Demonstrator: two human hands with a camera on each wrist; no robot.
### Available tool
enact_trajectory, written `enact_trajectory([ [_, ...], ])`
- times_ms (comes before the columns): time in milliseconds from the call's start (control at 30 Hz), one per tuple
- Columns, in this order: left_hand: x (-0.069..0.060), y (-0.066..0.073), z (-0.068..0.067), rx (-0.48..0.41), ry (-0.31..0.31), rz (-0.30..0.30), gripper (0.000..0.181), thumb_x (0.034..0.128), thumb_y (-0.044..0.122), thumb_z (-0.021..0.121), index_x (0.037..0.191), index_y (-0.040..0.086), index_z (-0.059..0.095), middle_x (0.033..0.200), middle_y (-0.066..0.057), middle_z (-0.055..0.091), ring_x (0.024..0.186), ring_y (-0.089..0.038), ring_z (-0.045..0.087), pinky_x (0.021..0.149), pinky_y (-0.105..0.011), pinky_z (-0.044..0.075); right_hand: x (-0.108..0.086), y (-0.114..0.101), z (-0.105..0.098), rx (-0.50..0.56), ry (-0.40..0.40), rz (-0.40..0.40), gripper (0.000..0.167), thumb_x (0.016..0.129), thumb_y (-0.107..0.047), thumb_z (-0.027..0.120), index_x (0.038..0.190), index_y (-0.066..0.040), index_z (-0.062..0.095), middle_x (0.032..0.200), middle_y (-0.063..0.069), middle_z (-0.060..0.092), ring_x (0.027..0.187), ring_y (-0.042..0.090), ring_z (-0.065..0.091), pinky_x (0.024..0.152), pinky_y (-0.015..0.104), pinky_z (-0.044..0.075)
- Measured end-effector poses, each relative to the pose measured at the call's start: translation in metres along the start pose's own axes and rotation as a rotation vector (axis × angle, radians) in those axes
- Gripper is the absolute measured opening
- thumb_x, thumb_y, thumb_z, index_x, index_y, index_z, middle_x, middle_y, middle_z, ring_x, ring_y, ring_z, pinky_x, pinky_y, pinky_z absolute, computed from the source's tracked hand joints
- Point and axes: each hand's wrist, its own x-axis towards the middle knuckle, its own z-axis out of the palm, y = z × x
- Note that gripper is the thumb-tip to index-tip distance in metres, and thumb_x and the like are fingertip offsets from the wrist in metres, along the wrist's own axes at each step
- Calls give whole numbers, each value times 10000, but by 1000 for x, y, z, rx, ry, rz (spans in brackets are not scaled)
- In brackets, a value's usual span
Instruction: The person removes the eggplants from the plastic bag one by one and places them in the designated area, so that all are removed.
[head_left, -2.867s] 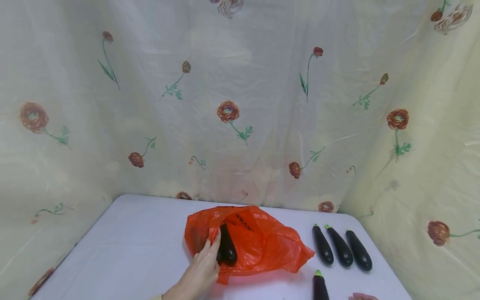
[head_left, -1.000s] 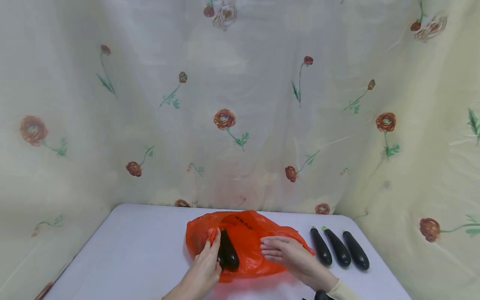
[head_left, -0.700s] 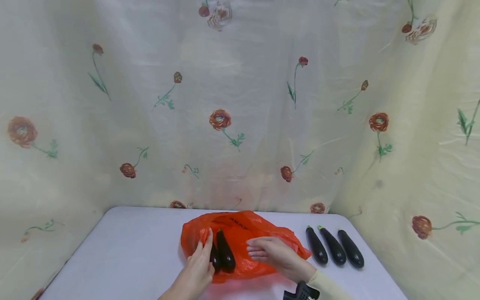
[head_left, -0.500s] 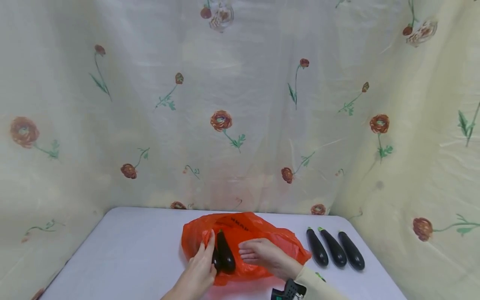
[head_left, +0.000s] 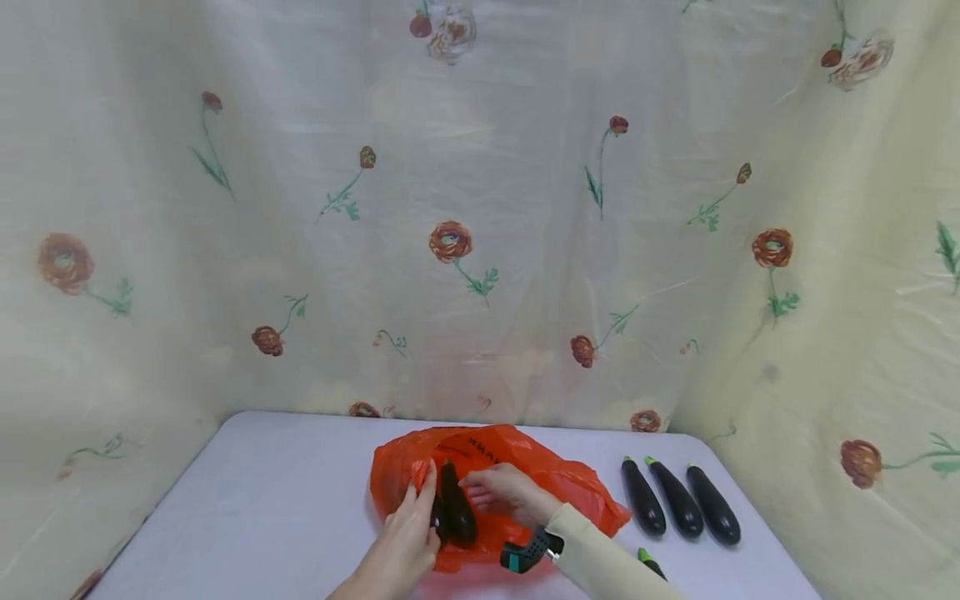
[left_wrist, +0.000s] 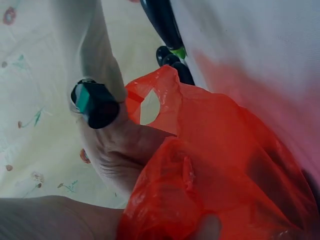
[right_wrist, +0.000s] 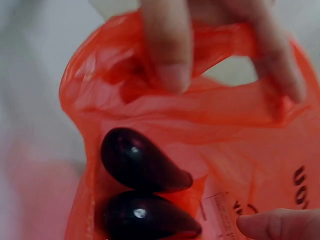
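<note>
An orange-red plastic bag lies on the table with its mouth toward me. Two dark eggplants are inside it; one eggplant shows plainly, while the second is partly behind my left hand in the head view. From the right wrist view both the upper eggplant and the lower eggplant lie side by side. My left hand pinches the bag's edge by its handle. My right hand reaches over the bag's mouth beside the eggplants, fingers loosely extended, with nothing seen in it.
Three eggplants lie in a row at the table's right: a left one, a middle one and a right one. Another eggplant is mostly hidden by the right sleeve. Flowered curtains surround the white table.
My right hand has come from the lower right edge to the bag and moved further left, toward the eggplants inside. My left hand keeps its hold on the bag's edge.
</note>
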Motion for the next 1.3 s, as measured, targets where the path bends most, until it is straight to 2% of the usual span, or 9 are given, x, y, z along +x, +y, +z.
enact_trajectory([
  [100,-1,-1,0,9,18,20,794,824,1,633,1509,-13,234,1468,-378,302,1111,-527,543,860,-676,448,6,1,7,-27,38,17,269,900,-207,632,1049,3,711,891,64,706,729,140,606,853,334,549],
  [200,-1,-1,0,11,12,27,792,823,-4,630,1509,-16,233,1466,-384,299,1062,-520,571,861,-656,461,9,0,13,-74,96,10,257,867,-204,672,1006,11,689,880,52,645,778,187,572,845,372,531],
  [367,0,-3,2,11,-4,34,787,827,-6,627,1507,-23,230,1471,-381,293,1087,-517,566,887,-646,454,15,4,20,-106,167,-24,333,826,-166,704,1057,44,586,975,110,595,892,274,507,812,419,470],
  [500,0,-5,3,21,1,49,786,828,-10,627,1506,-27,229,1467,-386,296,1091,-521,565,878,-639,464,21,9,24,-100,190,-28,344,806,-145,716,1080,26,598,887,77,625,834,249,522,736,360,458],
  [667,1,-4,3,9,-22,30,788,837,-15,629,1511,-22,220,1483,-368,287,1111,-491,569,878,-608,478,24,10,27,-116,208,-57,319,788,-120,723,1053,24,619,853,71,640,801,246,568,774,407,520],
  [833,-1,-6,5,33,6,76,789,831,-20,620,1508,-37,215,1489,-372,265,1072,-488,587,879,-605,480,31,12,29,-120,220,-69,274,789,-134,726,981,38,635,767,51,579,744,225,554,746,369,529],
  [1000,-2,-5,5,32,13,82,793,834,-15,616,1512,-32,206,1503,-371,235,1102,-531,553,878,-628,470,36,15,29,-134,220,-51,221,779,-125,730,918,36,672,742,49,619,714,213,581,765,377,552],
  [1133,-2,-5,5,27,12,76,794,834,-23,615,1513,-30,202,1509,-365,227,1139,-531,531,886,-629,463,37,18,29,-178,217,-33,219,781,-135,732,916,27,673,780,59,657,712,217,595,776,399,555],
  [1300,-3,-5,4,35,24,84,787,826,-28,611,1508,-33,220,1503,-371,233,1108,-516,556,880,-615,475,39,18,29,-179,193,-31,256,793,-156,736,964,19,661,835,70,670,721,223,616,769,410,564],
])
